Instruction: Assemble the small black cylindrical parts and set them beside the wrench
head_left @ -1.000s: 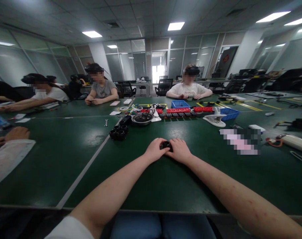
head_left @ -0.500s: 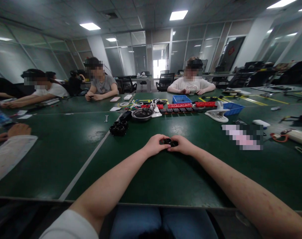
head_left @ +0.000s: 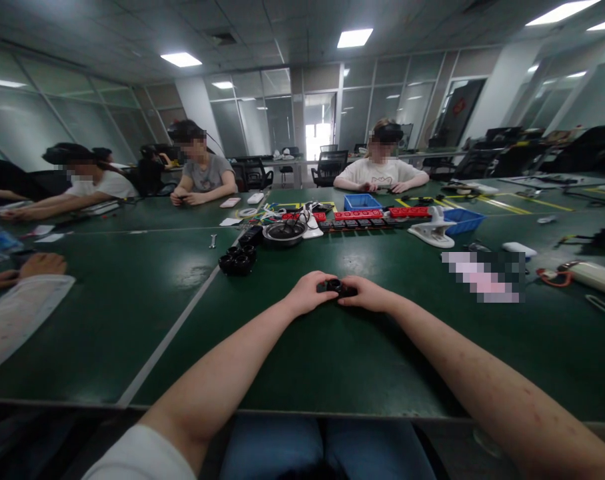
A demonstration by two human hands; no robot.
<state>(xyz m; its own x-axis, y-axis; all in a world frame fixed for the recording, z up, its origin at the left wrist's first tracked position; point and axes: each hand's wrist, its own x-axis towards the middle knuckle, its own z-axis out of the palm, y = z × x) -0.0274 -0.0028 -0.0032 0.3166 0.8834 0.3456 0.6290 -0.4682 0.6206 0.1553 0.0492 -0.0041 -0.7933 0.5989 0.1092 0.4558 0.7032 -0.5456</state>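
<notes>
Between my hands, just above or on the green table (head_left: pixel 327 360), is a small black part with a round, ring-like opening (head_left: pixel 335 285); its exact kind is too small to make out. My left hand (head_left: pixel 310 293) grips its left side with thumb and fingers. From the right, my right hand (head_left: pixel 367 294) closes on the same part, fingers curved behind it and thumb in front. Much of the part is hidden by the fingers. Left of my hands stands a cluster of black cup-shaped pieces (head_left: pixel 236 260).
Beyond my hands lie a round black pan-like dish (head_left: pixel 285 231), a white clamp-shaped stand (head_left: pixel 432 229), red strips (head_left: pixel 358 215) and blue bins (head_left: pixel 462 220). A small wrench (head_left: pixel 213 241) lies to the left. A co-worker's sleeved arm (head_left: pixel 27 320) rests at the left; others sit opposite.
The black part has turned slightly between my fingers, and its round opening shows more clearly. My thumbs have shifted a little apart. Both hands stay in nearly the same place.
</notes>
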